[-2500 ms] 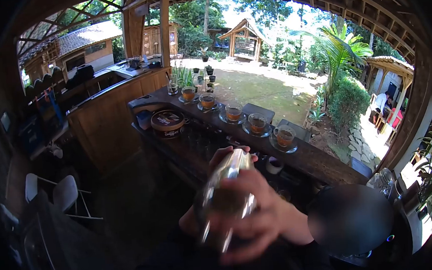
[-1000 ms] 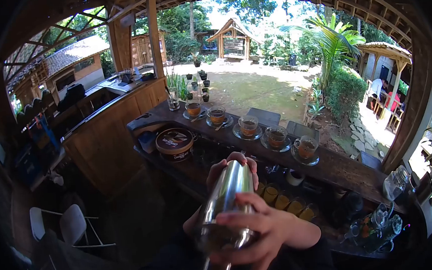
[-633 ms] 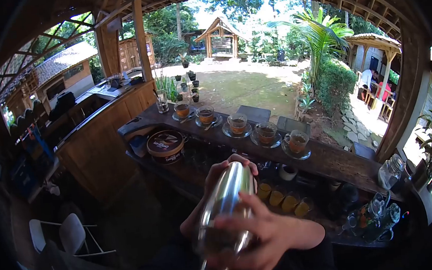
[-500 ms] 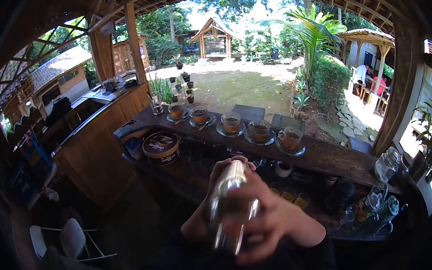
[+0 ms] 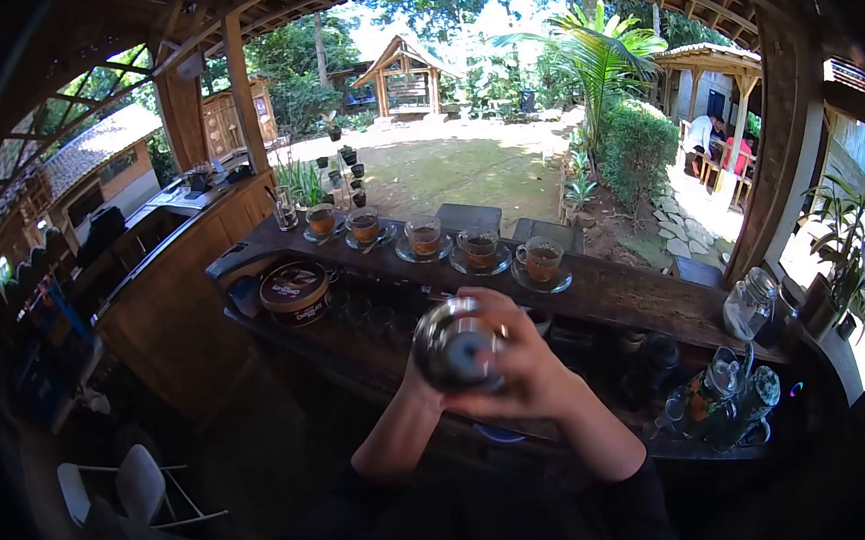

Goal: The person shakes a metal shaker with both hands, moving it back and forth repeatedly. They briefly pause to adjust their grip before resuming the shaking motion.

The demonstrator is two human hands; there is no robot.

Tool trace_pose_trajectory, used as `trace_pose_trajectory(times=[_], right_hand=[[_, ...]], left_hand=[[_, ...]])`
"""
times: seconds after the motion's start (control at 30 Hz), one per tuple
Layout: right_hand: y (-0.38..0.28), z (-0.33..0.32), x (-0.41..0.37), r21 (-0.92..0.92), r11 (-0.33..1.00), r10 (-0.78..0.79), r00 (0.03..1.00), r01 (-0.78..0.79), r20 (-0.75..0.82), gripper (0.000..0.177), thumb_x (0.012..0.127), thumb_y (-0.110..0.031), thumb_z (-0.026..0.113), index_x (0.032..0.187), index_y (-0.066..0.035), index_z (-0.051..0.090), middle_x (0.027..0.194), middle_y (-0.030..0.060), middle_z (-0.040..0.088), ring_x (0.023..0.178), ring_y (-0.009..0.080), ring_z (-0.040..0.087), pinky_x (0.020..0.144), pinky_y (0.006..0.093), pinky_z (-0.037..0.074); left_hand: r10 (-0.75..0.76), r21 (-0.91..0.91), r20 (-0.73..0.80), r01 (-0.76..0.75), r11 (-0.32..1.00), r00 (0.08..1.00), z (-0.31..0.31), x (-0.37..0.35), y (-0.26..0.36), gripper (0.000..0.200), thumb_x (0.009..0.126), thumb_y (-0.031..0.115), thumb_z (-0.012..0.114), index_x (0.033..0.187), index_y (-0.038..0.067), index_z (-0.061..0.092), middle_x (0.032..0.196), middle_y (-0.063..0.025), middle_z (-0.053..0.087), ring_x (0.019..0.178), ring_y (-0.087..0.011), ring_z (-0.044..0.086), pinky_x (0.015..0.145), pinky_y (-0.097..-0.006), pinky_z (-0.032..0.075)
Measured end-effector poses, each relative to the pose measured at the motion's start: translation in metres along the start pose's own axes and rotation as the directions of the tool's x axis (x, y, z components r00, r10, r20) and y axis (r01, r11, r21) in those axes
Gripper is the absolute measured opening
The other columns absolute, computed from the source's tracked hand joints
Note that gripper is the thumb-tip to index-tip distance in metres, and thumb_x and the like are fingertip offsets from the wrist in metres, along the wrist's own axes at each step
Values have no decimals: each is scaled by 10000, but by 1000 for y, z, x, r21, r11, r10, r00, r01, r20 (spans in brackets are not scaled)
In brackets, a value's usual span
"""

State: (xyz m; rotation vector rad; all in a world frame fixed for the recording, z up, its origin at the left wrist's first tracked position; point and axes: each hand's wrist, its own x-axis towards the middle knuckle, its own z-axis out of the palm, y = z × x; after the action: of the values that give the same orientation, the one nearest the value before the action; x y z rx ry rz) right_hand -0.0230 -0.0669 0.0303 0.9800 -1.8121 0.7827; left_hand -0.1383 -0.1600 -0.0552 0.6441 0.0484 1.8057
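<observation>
A shiny metal cocktail shaker (image 5: 455,341) is in front of me, its round end turned toward my face and slightly blurred. My right hand (image 5: 521,356) wraps around its right side. On the left, my left hand (image 5: 424,393) grips it from below and behind, with most of its fingers hidden by the metal. Beyond the shaker, several glass cups of amber drink, such as the rightmost cup (image 5: 540,256), stand on saucers along the raised wooden counter (image 5: 635,291).
A round brown tub (image 5: 294,292) sits on the lower shelf at left. Glass pitchers (image 5: 727,400) stand at the right, below a glass jar (image 5: 749,305). A white chair (image 5: 141,483) is at lower left. Two people (image 5: 715,145) are at a distant table outside.
Both hands have raised the shaker, and it has tipped so that its round end faces me. The view has shifted slightly, moving the counter left and up in the picture.
</observation>
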Motion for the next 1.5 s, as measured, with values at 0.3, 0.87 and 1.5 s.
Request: trace_pose_trajectory(times=[0.3, 0.87, 1.5], right_hand=[[-94, -17, 5, 133, 954, -298, 895, 268, 333, 417, 775, -222, 672, 1145, -326, 511, 1183, 50, 511, 1123, 418, 474, 945, 598, 311], [-29, -31, -32, 29, 999, -30, 998, 28, 49, 633, 642, -192, 804, 1168, -154, 453, 1213, 217, 467, 1152, 430, 445, 933, 524, 366], [-52, 8, 1, -4, 934, -356, 932, 357, 72, 274, 787, -262, 584, 1040, -353, 528, 1211, 18, 529, 1140, 366, 475, 926, 669, 264]], left_hand=[[198, 315, 210, -258, 913, 957, 65, -17, -11, 423, 838, 424, 472, 1067, 70, 510, 1018, -172, 515, 792, -332, 593, 691, -437, 523], [528, 204, -225, -490, 848, 819, 46, -13, -80, 355, 912, 278, 382, 1140, 41, 517, 1090, -150, 566, 926, -257, 592, 821, -386, 492], [120, 193, 49, -128, 973, 992, 28, -5, -2, 391, 881, 364, 428, 1097, 44, 490, 1063, -172, 501, 822, -352, 603, 687, -415, 529]])
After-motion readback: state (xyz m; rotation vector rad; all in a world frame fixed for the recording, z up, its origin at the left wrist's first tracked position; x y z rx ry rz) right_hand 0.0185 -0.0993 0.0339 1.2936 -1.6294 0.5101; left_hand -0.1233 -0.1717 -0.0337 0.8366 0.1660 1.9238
